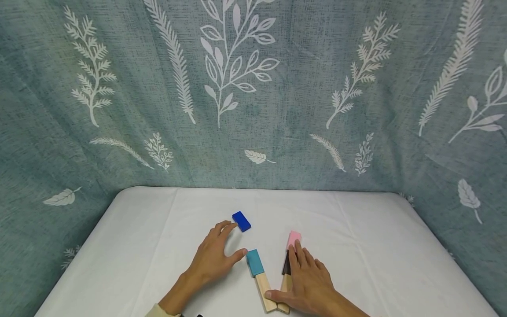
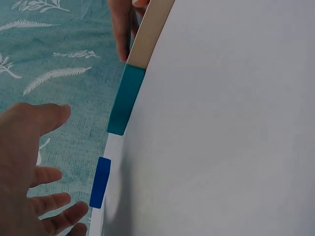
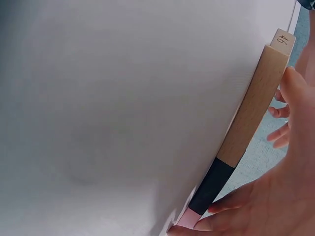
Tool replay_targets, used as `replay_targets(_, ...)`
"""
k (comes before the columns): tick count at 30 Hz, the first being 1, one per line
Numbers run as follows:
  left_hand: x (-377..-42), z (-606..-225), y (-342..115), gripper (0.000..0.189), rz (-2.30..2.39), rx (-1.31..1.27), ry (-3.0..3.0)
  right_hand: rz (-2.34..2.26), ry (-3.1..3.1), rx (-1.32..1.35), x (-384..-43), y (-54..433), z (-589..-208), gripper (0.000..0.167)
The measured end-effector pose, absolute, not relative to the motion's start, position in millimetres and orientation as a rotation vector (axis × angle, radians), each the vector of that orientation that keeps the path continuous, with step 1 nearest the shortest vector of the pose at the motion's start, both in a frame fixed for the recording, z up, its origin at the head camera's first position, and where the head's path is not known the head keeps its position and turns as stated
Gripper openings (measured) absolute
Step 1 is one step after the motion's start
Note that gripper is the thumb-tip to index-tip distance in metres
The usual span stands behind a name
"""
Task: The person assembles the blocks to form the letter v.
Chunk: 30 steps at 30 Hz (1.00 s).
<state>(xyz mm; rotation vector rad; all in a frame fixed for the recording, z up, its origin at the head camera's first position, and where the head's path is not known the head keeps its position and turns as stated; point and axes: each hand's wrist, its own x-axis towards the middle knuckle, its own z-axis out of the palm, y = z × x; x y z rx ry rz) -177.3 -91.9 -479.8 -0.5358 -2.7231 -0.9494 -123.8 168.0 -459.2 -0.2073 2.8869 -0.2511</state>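
On the white cloth lie two rows of blocks that meet at their near ends in a V. The left row is a teal block (image 1: 255,263) and a plain wooden block (image 1: 262,288); the right row runs from a pink block (image 1: 293,237) through a black block (image 3: 212,186) to another plain wooden block (image 3: 253,105). My right hand (image 1: 310,281) lies along the right row, fingers straight over the pink and black blocks, its thumb over the left wooden block. Spread wide, my left hand (image 1: 215,255) has fingertips beside a separate blue block (image 1: 241,221) and its thumb beside the teal block.
The white-covered table (image 1: 380,246) reaches back to a blue-green leaf-patterned curtain (image 1: 293,88), which also hangs at both sides. In the right wrist view a block end (image 3: 283,42) bears the number 46.
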Motion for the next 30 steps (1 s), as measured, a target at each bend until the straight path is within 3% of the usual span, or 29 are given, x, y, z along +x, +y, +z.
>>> replay_targets(18, -206, -480, -87, 0.089, -0.938, -0.39, -2.821, -0.215, 2.89, -0.252, -121, 169, -462, 0.141)
replay_targets(30, -229, -482, -81, 0.092, -0.921, -0.335, -2.85, -0.186, 2.894, -0.26, -122, 167, -462, 0.141)
